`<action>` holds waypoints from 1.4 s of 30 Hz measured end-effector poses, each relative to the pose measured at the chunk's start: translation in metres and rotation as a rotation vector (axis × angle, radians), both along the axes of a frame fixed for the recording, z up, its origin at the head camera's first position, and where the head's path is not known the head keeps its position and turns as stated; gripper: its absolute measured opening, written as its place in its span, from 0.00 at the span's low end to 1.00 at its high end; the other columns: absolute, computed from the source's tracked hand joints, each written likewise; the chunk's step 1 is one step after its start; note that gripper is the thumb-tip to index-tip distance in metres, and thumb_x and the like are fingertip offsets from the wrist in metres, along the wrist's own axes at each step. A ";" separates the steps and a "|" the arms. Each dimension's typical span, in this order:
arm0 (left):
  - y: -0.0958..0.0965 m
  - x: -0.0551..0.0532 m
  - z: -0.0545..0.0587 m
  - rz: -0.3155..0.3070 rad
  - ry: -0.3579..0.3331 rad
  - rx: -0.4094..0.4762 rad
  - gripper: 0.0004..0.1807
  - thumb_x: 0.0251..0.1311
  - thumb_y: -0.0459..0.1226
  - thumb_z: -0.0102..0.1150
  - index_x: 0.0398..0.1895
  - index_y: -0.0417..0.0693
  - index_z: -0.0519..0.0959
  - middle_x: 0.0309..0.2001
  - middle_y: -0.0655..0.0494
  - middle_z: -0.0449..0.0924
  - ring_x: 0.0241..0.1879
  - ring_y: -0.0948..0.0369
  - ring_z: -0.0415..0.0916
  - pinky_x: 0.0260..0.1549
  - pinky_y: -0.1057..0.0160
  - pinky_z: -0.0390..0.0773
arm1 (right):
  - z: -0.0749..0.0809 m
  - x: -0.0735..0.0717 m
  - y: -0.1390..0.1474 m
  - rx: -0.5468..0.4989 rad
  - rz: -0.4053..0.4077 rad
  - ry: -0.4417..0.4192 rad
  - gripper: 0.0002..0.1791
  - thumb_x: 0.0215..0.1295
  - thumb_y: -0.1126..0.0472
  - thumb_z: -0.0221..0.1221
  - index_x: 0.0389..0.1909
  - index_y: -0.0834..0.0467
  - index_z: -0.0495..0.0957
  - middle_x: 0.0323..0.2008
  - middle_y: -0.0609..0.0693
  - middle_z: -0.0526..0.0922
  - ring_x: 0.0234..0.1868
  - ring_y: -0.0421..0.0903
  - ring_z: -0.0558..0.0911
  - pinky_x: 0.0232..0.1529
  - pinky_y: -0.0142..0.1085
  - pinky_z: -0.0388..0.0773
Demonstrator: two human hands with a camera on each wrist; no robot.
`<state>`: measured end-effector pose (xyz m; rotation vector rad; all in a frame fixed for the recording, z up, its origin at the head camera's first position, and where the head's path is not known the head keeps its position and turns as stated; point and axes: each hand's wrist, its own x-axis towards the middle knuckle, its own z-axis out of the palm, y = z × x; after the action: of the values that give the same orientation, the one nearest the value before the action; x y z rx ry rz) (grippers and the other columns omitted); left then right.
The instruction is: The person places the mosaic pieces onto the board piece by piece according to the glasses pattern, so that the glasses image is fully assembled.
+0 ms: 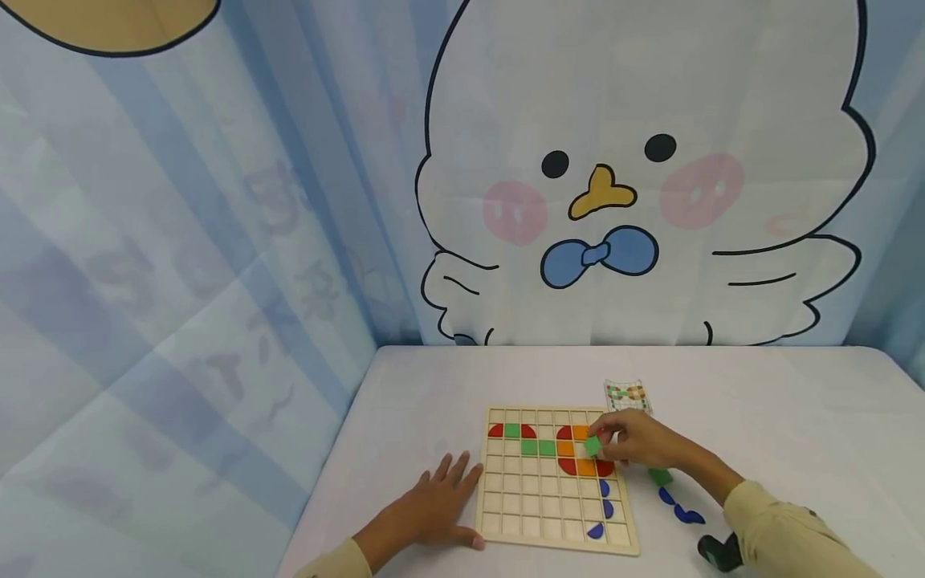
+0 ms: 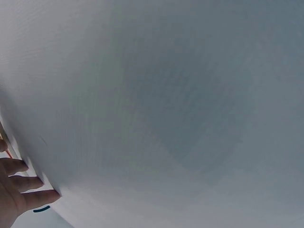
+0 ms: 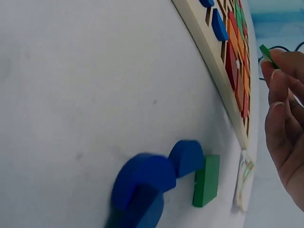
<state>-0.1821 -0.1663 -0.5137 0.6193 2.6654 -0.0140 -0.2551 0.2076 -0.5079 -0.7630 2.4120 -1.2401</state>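
Note:
A wooden grid board (image 1: 511, 507) lies on the white table, with red, green, orange and blue pieces in some of its cells. Between thumb and fingers, my right hand (image 1: 636, 438) pinches a green square block (image 1: 592, 446) above the board's right side, beside an orange block (image 1: 565, 449). In the right wrist view that block (image 3: 267, 54) shows edge-on at the fingertips of the right hand (image 3: 287, 104). My left hand (image 1: 442, 502) rests on the table with fingers spread, touching the board's left edge. Only part of the left hand (image 2: 19, 190) shows in the left wrist view.
Right of the board lie a loose green block (image 1: 660, 477) and several blue rounded pieces (image 1: 686, 515). A printed pattern card (image 1: 627, 395) sits behind the board's far right corner. A dark object (image 1: 719, 554) is by the right sleeve. A printed curtain (image 1: 592, 305) stands behind the table.

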 end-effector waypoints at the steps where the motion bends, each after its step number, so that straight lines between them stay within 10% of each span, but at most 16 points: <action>1: -0.001 0.000 -0.001 0.000 0.001 0.001 0.61 0.46 0.77 0.55 0.81 0.61 0.52 0.81 0.50 0.47 0.79 0.43 0.48 0.66 0.37 0.66 | 0.000 -0.001 -0.004 0.005 -0.006 0.012 0.20 0.64 0.60 0.66 0.54 0.65 0.80 0.33 0.48 0.78 0.24 0.38 0.77 0.25 0.30 0.76; 28: -0.004 -0.002 -0.006 -0.013 0.014 -0.007 0.60 0.46 0.77 0.54 0.81 0.61 0.52 0.81 0.48 0.48 0.78 0.42 0.50 0.65 0.37 0.67 | -0.002 -0.019 -0.090 -0.112 -0.014 -0.009 0.19 0.65 0.62 0.65 0.54 0.67 0.80 0.37 0.53 0.83 0.33 0.42 0.79 0.31 0.33 0.77; 42: -0.004 -0.002 -0.003 -0.034 0.030 -0.013 0.60 0.48 0.77 0.53 0.81 0.60 0.52 0.81 0.48 0.48 0.78 0.42 0.51 0.65 0.37 0.68 | -0.017 -0.023 -0.119 -0.122 -0.080 -0.051 0.18 0.62 0.65 0.67 0.51 0.68 0.80 0.31 0.51 0.85 0.21 0.43 0.79 0.24 0.35 0.79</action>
<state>-0.1840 -0.1705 -0.5163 0.6652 2.6818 -0.0500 -0.2785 0.0884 -0.5250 -0.6659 2.3640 -1.4314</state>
